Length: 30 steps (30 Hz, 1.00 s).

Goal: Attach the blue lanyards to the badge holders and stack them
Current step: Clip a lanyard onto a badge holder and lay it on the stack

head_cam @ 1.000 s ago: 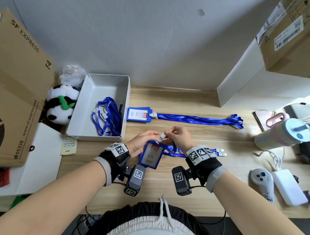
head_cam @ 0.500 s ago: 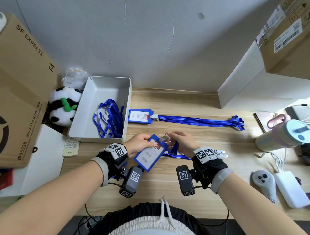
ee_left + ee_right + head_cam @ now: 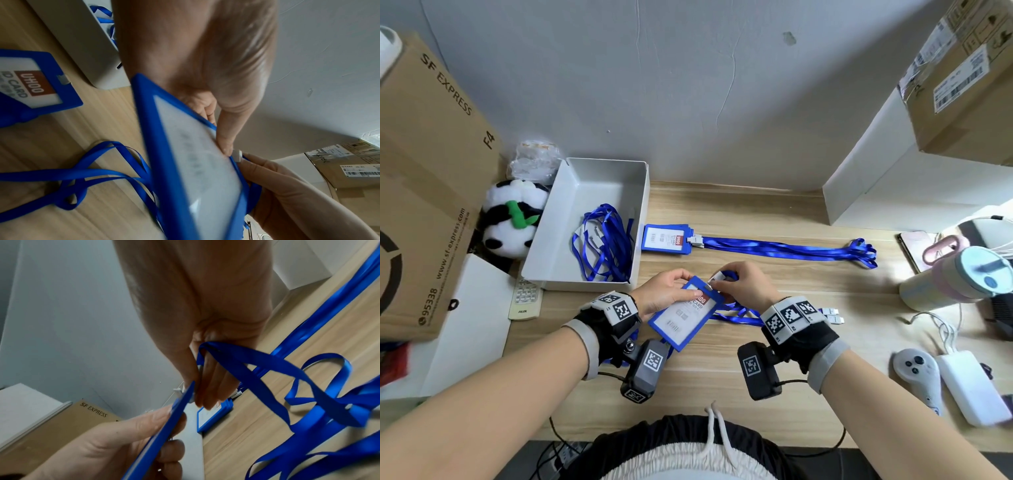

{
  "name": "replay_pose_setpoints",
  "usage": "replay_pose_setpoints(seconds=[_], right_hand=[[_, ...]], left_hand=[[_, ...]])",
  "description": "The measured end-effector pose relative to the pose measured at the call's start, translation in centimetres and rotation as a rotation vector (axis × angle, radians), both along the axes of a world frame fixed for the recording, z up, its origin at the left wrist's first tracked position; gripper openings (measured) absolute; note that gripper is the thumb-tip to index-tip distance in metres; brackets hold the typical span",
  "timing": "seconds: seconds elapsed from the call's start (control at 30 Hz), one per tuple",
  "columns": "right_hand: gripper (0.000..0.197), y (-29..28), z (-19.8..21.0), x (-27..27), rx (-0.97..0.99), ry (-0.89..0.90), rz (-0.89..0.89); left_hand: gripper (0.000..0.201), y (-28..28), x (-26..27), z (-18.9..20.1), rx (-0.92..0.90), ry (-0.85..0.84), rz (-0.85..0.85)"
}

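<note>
My left hand (image 3: 671,291) grips a blue badge holder (image 3: 685,313) by its upper left edge, tilted above the desk; the same badge holder (image 3: 195,170) fills the left wrist view. My right hand (image 3: 739,284) pinches the white clip (image 3: 717,275) of a blue lanyard (image 3: 736,313) at the holder's top edge. That lanyard (image 3: 287,386) trails loosely over the desk to the right. A finished stack of badge holders (image 3: 666,238) lies further back, its lanyards (image 3: 791,247) stretched to the right.
A white tray (image 3: 558,240) at the left holds several loose lanyards (image 3: 602,246). A cardboard box (image 3: 424,178), a plush panda (image 3: 512,219) and a remote (image 3: 525,301) sit at the left. A tumbler (image 3: 955,279), a controller (image 3: 917,373) and a white charger (image 3: 972,387) are at the right.
Both hands have moved slightly away from me with the holder, which has tilted from nearly upright to slanted. The clip stays pinched at its top edge.
</note>
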State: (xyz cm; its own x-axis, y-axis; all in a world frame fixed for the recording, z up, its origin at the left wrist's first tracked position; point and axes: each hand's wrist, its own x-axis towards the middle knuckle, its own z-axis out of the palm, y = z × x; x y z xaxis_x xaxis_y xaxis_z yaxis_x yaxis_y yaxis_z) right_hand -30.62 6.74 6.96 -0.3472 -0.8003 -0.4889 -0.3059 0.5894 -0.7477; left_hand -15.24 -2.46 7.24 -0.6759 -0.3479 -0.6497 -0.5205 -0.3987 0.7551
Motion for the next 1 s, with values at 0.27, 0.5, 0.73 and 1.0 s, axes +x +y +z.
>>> replay_pose_setpoints(seconds=[0.27,0.5,0.73,1.0], right_hand=[[0.015,0.1,0.9,-0.2,0.115,-0.107,0.024],[0.009,0.2,1.0,0.0,0.143,-0.341,-0.105],[0.008,0.1,0.9,-0.2,0.129,-0.510,-0.142],[0.013,0.4,1.2,-0.1,0.155,-0.858,-0.404]], left_hand=[[0.025,-0.2,0.5,0.0,-0.053,0.090,-0.081],[0.033,-0.5,1.0,-0.2,0.047,0.136,-0.056],[0.040,-1.1,1.3,-0.6,0.119,0.155,-0.042],[0.038,-1.6,0.8,-0.2,0.124,0.202,-0.047]])
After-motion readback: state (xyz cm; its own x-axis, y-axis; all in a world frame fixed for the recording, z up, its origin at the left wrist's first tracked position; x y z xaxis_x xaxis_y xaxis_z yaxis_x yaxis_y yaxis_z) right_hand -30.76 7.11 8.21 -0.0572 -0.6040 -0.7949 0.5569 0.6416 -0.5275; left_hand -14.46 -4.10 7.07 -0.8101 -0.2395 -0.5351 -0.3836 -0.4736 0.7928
